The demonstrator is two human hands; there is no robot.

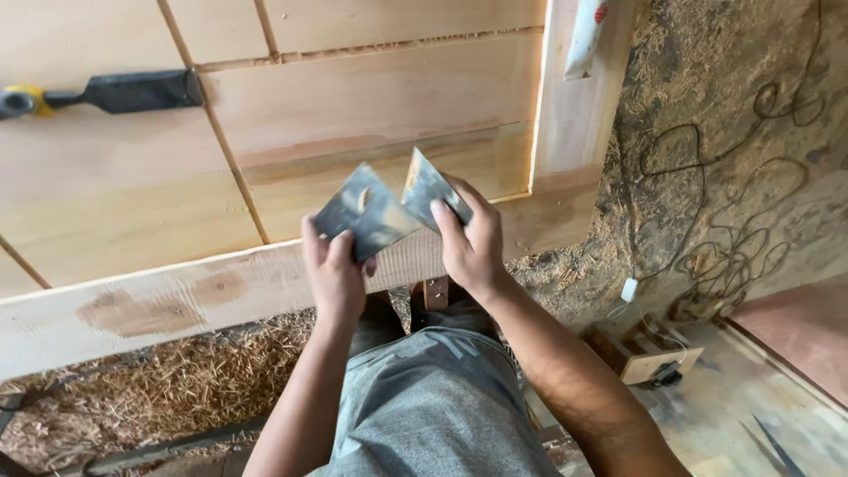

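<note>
1. Two hands, two metal scraper blades. The left hand [334,269] has its fingers wrapped round the lower edge of the left scraper blade [367,212], a dark, smeared, roughly square sheet. The right hand [473,243] pinches the right scraper blade [426,187] with fingers pressed together over its lower part.
2. The two blades meet in a V, touching or overlapping at their inner edges; can't tell which one is in front. They're held in the air just above the near rail of the wooden door panel [291,115].
3. One dark-bladed tool with a yellow-and-grey handle [106,93] lies on the panel, far left; its handle end is cut off by the edge of the view.
4. One white tube-like thing [585,35] on the right stile, top cut off, so hard to identify.
5. One tangled cable [733,221] on the sawdusty floor, ending at a small white plug.
6. One small wooden block tool [645,353] on the floor by the person's right arm; details unclear.
</note>
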